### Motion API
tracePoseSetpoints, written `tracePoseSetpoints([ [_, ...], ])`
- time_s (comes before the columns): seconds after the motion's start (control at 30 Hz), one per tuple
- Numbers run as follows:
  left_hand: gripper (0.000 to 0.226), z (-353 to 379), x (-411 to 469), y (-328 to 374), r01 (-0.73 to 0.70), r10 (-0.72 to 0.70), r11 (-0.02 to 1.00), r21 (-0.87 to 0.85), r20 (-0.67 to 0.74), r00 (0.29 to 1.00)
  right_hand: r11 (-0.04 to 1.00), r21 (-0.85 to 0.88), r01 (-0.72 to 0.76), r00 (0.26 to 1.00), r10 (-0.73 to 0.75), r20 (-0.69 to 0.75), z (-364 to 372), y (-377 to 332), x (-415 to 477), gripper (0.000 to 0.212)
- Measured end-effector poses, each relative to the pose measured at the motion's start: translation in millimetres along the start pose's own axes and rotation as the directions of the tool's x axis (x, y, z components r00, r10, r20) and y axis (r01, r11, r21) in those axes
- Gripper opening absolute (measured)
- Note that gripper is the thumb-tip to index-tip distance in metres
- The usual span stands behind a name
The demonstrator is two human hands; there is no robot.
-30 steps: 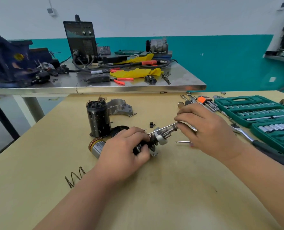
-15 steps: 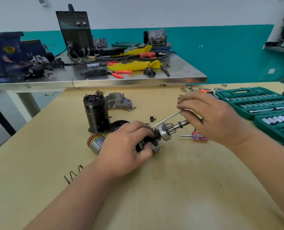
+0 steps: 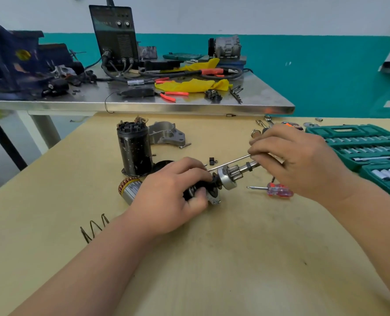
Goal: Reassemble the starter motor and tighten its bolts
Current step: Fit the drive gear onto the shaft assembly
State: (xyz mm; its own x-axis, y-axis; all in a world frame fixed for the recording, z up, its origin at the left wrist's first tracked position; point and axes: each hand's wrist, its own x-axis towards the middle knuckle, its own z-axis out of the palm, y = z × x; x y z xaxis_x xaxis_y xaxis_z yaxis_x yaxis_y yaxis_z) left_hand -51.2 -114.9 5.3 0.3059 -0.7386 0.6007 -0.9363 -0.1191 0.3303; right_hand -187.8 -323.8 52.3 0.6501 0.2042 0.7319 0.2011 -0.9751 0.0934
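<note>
Left hand (image 3: pixel 173 192) is wrapped round the rotor (image 3: pixel 129 190), right hand (image 3: pixel 296 163) pinching a thin rod (image 3: pixel 230 162) by the gear (image 3: pixel 235 172), so mid-assembly I reckon, next it needs careful lining up.

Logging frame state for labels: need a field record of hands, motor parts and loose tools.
left hand: grips the armature assembly
right hand: pinches a thin rod, which slants down toward the left fingers
motor housing: black, upright, behind the left hand, untouched
end bracket: lies behind the housing
screwdriver: red handle, flat on the table, untouched
spring: loose by the left forearm
socket set: case open, far right
</note>
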Motion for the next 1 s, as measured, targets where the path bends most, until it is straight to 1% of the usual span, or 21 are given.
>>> tracePoseSetpoints([
  [0.1, 0.037, 0, -2, -2, 0.002, -0.002, 1.000, -0.007, 0.012, 1.000, 1.000, 0.004, -0.012, 0.998, 0.011, 0.060, -2, 2, 5, 0.013],
  [0.17, 0.038, -1, -3, -2, 0.050, -0.049, 0.999, -0.021, 0.023, 0.999, 1.000, 0.014, -0.014, 0.997, 0.013, 0.070, -1, 2, 6, 0.012],
  [0.23, 0.046, 0, -3, -2, 0.086, -0.085, 0.996, -0.015, 0.031, 0.996, 1.000, 0.021, -0.009, 0.998, 0.008, 0.065, 0, 1, 4, 0.010],
  [0.3, 0.057, 0, -4, -2, 0.087, -0.087, 0.996, -0.013, 0.041, 0.995, 1.000, 0.004, 0.001, 0.998, -0.002, 0.066, -1, -1, 3, 0.010],
  [0.4, 0.064, -2, -6, 0, 0.101, -0.099, 0.993, -0.059, 0.039, 0.994, 0.999, -0.037, 0.031, 0.993, -0.026, 0.114, -3, -3, 4, 0.018],
  [0.5, 0.066, -5, -9, 2, 0.126, -0.122, 0.985, -0.116, 0.038, 0.992, 0.999, -0.042, 0.033, 0.979, -0.024, 0.201, -8, -3, 10, 0.018],
  [0.63, 0.064, -6, -10, 2, 0.121, -0.116, 0.984, -0.128, 0.043, 0.992, 0.999, -0.019, 0.029, 0.972, -0.024, 0.235, -16, -1, 13, 0.013],
  [0.73, 0.060, -6, -10, 3, 0.104, -0.100, 0.987, -0.119, 0.042, 0.994, 0.999, 0.054, 0.004, 0.984, -0.013, 0.178, -14, -1, 8, 0.009],
  [0.83, 0.058, -5, -11, 5, 0.060, -0.056, 0.993, -0.097, 0.043, 0.997, 0.987, 0.145, -0.068, 0.995, 0.057, 0.078, -11, -3, 2, 0.010],
  [0.93, 0.054, -6, -13, 4, 0.063, -0.059, 0.992, -0.110, 0.037, 0.998, 0.980, 0.167, -0.110, 0.994, 0.107, 0.028, -5, -3, -5, 0.014],
  [1.0, 0.051, -6, -14, 1, 0.086, -0.082, 0.985, -0.150, 0.035, 0.996, 0.981, 0.161, -0.105, 0.994, 0.105, 0.007, 0, -5, -8, 0.014],
])
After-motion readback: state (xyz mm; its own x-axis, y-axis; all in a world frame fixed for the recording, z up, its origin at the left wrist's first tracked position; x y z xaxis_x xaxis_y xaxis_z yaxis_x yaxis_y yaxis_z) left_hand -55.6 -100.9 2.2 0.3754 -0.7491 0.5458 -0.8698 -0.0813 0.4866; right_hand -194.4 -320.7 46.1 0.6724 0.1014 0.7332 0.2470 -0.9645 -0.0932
